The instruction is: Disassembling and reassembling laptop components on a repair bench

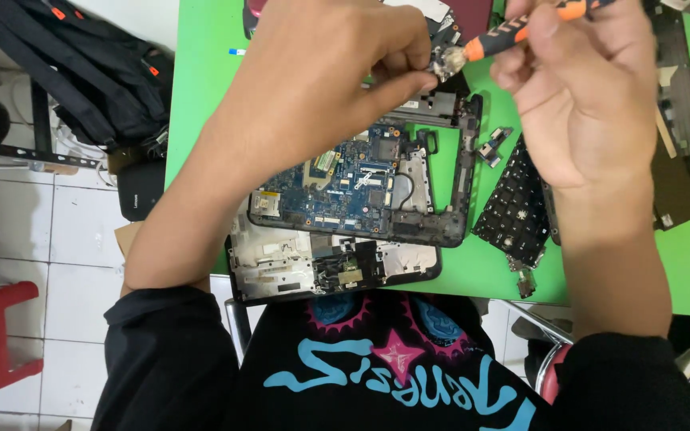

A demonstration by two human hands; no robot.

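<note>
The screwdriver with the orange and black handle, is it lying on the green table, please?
No, the right hand holds the screwdriver up above the green table.

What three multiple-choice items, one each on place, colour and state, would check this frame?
1. Where does the blue circuit board lie?
A. in the open laptop base
B. on the floor tiles
C. on the red stool

2. What colour is the table?
A. white
B. green
C. red

3. What is the right hand doing?
A. resting flat
B. hanging empty
C. gripping a screwdriver

Answers: 1 A, the board sits inside the dark frame. 2 B, bright green shows around the parts. 3 C, its fingers wrap the orange-and-black screwdriver, whose tip meets a small part pinched by the left hand.
</note>
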